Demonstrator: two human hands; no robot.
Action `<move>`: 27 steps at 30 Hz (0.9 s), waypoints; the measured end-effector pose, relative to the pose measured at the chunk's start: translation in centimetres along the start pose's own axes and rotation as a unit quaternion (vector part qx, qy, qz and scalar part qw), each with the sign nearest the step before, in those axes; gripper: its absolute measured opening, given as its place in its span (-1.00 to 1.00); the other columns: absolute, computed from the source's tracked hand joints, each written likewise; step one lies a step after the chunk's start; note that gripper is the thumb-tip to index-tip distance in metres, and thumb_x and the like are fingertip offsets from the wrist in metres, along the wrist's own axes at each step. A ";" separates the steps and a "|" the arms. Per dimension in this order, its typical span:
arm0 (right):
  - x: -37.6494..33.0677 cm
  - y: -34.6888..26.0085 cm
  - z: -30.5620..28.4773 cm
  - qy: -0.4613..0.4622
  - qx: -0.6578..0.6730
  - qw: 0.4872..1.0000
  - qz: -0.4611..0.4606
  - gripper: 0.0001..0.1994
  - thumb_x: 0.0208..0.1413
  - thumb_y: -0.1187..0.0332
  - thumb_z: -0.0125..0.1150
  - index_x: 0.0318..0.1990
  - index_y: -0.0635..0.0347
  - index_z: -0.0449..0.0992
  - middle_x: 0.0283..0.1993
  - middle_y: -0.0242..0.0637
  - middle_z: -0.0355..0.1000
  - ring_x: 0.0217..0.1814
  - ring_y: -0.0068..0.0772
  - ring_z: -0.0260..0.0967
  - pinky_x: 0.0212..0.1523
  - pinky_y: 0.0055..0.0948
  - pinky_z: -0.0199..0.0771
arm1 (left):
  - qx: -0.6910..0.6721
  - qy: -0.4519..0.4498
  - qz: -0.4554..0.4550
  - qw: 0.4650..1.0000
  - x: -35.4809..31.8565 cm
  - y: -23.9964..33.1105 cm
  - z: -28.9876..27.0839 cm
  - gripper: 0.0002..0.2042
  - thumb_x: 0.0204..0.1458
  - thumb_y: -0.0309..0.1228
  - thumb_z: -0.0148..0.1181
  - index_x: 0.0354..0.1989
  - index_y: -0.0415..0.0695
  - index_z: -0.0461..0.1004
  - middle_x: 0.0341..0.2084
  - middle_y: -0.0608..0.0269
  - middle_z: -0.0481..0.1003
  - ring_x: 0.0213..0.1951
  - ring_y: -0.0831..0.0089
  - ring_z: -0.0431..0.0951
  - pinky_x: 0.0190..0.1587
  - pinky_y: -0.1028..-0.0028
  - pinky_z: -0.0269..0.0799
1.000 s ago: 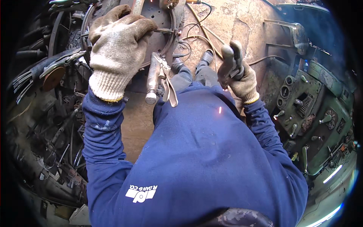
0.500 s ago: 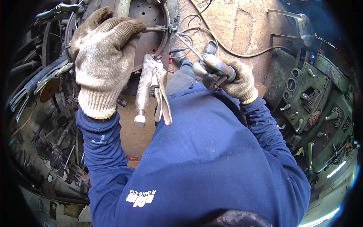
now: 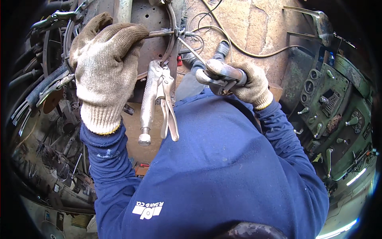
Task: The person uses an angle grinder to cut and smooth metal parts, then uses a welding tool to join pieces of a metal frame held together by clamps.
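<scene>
My left hand (image 3: 107, 65), in a knitted work glove, is closed around a thin metal rod (image 3: 161, 34) at the upper left. The rod's far end meets a curved metal bar (image 3: 172, 44) on a dark steel plate (image 3: 149, 24). Locking pliers (image 3: 153, 91) are clamped on that bar, their handles hanging toward my body. My gloved right hand (image 3: 252, 83) grips a metal electrode holder (image 3: 223, 71). From its jaws a thin welding electrode (image 3: 193, 51) slants up left, its tip close to the joint of rod and bar; whether they touch I cannot tell.
Cables (image 3: 232, 44) trail over the worn floor (image 3: 246, 24) beyond the plate. A green machine (image 3: 318, 95) with dials and levers stands at the right. More clamps (image 3: 59, 16) and metal scrap (image 3: 59, 159) crowd the left. A metal frame (image 3: 306, 26) is at the far right.
The electrode tip has shifted left toward the joint, and the holder has moved a little left with my right hand. My left hand has shifted slightly left and nearer, still on the rod.
</scene>
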State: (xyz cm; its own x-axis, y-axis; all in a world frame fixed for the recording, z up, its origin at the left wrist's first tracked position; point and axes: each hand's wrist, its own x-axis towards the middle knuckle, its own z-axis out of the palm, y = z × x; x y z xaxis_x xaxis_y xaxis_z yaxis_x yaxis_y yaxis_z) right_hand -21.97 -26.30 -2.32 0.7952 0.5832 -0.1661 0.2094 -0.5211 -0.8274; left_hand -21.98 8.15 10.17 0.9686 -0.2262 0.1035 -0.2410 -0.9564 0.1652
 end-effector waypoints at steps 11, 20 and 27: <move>0.5 -0.1 0.1 0.005 0.001 1.000 0.001 -0.44 -0.35 0.38 0.62 -0.03 0.02 0.64 -0.19 -0.14 0.63 -0.14 -0.02 0.64 -0.09 -0.21 0.64 | 0.009 -0.005 -0.002 1.000 0.2 0.3 -0.1 -0.80 0.02 -0.46 0.33 -0.17 0.03 0.71 -0.13 0.29 0.68 0.11 0.06 0.58 0.25 0.14 0.41; 0.5 0.2 0.3 0.003 -0.004 1.000 -0.013 -0.41 -0.38 0.31 0.67 -0.03 0.03 0.64 -0.19 -0.12 0.64 -0.15 -0.02 0.65 -0.10 -0.21 0.64 | -0.008 -0.011 -0.013 1.000 0.2 0.4 -0.1 -0.80 0.01 -0.47 0.34 -0.18 0.01 0.71 -0.15 0.27 0.68 0.06 0.06 0.61 0.23 0.17 0.44; 0.5 0.2 0.4 -0.006 -0.019 1.000 0.009 -0.43 -0.36 0.31 0.65 -0.04 0.05 0.63 -0.18 -0.11 0.64 -0.14 -0.02 0.65 -0.10 -0.21 0.64 | -0.022 0.005 -0.009 1.000 0.1 0.2 0.1 -0.81 -0.01 -0.48 0.35 -0.19 -0.01 0.72 -0.18 0.26 0.68 0.01 0.09 0.63 0.21 0.17 0.46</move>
State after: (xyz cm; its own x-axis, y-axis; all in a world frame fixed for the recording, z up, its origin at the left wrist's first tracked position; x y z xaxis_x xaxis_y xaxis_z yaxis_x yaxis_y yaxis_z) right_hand -21.76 -25.90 -2.77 0.7921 0.5812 -0.1865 0.2175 -0.5542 -0.8035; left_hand -21.96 7.91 10.14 0.9721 -0.2073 0.1094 -0.2266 -0.9509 0.2109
